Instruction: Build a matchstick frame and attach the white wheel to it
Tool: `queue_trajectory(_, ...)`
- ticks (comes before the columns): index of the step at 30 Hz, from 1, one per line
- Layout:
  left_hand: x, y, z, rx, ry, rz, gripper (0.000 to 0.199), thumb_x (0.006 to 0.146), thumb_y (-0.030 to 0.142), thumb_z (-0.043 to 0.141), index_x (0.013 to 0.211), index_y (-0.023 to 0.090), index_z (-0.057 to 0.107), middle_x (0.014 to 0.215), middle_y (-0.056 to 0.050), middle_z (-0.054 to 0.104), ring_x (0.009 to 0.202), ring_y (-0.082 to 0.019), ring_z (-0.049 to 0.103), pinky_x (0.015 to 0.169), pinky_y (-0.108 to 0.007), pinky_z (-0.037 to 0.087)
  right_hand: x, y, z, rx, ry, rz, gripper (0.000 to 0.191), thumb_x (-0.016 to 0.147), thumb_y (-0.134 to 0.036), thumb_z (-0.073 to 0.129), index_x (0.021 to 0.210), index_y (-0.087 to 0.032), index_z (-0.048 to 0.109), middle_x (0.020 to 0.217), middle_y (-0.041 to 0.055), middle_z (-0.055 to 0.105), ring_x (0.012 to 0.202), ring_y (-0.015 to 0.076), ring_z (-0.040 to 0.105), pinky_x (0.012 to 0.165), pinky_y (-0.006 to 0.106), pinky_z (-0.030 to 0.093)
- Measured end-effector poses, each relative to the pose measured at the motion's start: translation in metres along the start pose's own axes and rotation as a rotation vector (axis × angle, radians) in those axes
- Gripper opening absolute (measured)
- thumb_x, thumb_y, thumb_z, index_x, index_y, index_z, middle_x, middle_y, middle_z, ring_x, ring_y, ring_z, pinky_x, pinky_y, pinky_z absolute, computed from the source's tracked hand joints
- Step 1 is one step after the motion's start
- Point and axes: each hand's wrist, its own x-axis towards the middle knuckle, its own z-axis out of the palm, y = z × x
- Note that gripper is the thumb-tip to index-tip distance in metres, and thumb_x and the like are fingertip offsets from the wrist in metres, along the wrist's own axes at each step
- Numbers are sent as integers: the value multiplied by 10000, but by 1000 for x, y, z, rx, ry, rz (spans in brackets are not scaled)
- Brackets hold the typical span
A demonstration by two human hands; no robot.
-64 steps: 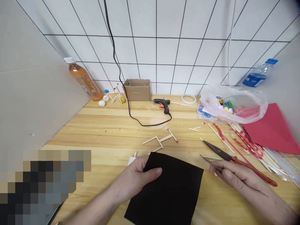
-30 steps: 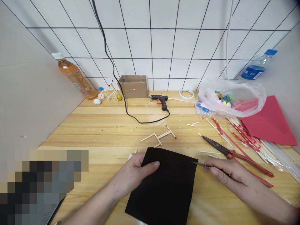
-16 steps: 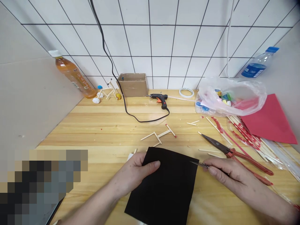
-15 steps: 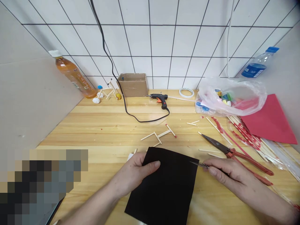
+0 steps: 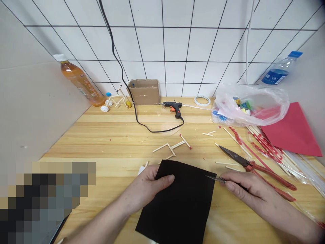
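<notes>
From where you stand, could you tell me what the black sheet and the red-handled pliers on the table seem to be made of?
The black sheet looks like matte card or craft foam: flat and dull, with no shine, though the picture cannot settle which. The pliers seem to have dark steel jaws with a slight sheen, and their handles look like glossy red plastic or a dipped coating.

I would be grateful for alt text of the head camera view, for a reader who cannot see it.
A left hand holds a black rectangular sheet on a pale wooden table while a right hand pinches a narrow pointed metal tool by its edge. Red-handled pliers lie to the right; a small wooden-stick frame lies beyond the sheet.
</notes>
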Motion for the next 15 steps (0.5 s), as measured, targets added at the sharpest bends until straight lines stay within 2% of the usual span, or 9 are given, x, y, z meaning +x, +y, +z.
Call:
queue_trajectory(6,0,0,1,-4,1,4,193,754,315,666,830,140,696,797,-53,715,712,-171,657,653,-238,500,0,2,1,31,-8,-4,231,871,-343,491,983,-270,679,890,10,717,782,202,667,650,286,550)
queue_trajectory(11,1,0,0,-6,-5,5,188,758,312,662,820,137,693,787,-52,712,708,-169,654,656,-240,501,-1,2,1,30,-4,-6,219,870,-339,496,964,-266,679,938,13,711,815,199,664,654,275,547)
queue_trajectory(15,1,0,-1,4,-13,3,200,760,315,660,841,135,690,798,-55,711,735,-175,654,673,-244,500,0,1,1,38,-13,-6,232,872,-349,489,946,-260,690,877,15,716,774,199,666,640,284,551)
